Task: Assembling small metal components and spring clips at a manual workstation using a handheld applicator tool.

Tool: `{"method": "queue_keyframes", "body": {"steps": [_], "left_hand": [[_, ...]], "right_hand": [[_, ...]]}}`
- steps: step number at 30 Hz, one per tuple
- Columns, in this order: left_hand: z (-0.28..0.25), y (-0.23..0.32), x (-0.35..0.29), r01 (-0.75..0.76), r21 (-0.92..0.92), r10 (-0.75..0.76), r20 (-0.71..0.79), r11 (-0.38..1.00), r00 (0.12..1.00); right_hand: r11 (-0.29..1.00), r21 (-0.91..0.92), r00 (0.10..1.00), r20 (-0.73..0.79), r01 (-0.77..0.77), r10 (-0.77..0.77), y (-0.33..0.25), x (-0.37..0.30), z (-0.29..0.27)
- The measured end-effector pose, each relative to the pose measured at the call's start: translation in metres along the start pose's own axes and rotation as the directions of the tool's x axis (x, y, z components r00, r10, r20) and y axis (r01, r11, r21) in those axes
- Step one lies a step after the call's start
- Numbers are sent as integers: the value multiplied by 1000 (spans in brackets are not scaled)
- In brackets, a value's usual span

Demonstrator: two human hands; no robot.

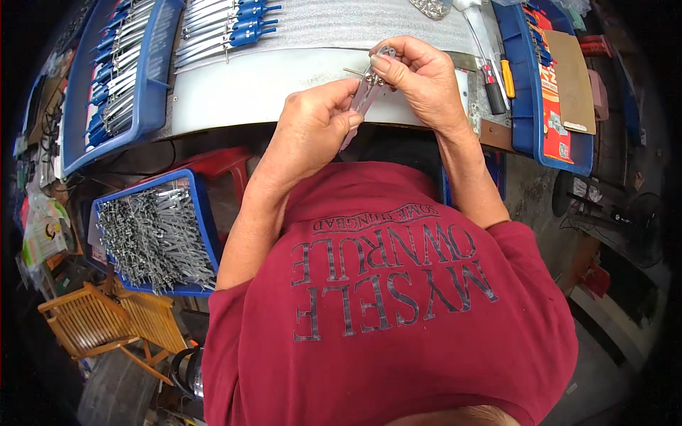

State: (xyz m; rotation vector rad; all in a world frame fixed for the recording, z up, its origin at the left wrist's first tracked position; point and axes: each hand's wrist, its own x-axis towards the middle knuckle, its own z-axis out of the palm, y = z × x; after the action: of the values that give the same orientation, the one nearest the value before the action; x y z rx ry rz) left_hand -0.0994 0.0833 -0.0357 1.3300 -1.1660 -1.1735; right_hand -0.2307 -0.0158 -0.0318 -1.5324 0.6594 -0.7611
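Note:
Over the front edge of the worktable, both hands hold one slim silver metal part [365,96]. It has small round fittings, and a thin pin sticks out to the left near its upper end. My left hand [309,128] is closed on the lower part, thumb and fingers pinching it. At the upper end my right hand [426,82] grips it, with the thumb on its face. The fingers hide some of the part, so its exact kind cannot be made out.
Blue-ended metal pieces [234,32] lie in a row on the table's grey mat [327,28]. A blue tray [149,117] of similar pieces stands left; a lower blue bin [206,231] holds many metal parts. Rightward are a yellow-handled screwdriver [507,78] and another blue tray [522,117].

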Motion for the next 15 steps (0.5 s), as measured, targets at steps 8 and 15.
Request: {"method": "queue_keyframes", "body": {"steps": [8,15], "left_hand": [[-3,3,2,31,152,-38,45,988,998],[-2,-3,2,96,-161,-79,107,982,991]], "right_hand": [[984,-171,998,-31,42,-48,-1,0,3],[989,-146,997,-62,28,-37,-1,0,3]]}}
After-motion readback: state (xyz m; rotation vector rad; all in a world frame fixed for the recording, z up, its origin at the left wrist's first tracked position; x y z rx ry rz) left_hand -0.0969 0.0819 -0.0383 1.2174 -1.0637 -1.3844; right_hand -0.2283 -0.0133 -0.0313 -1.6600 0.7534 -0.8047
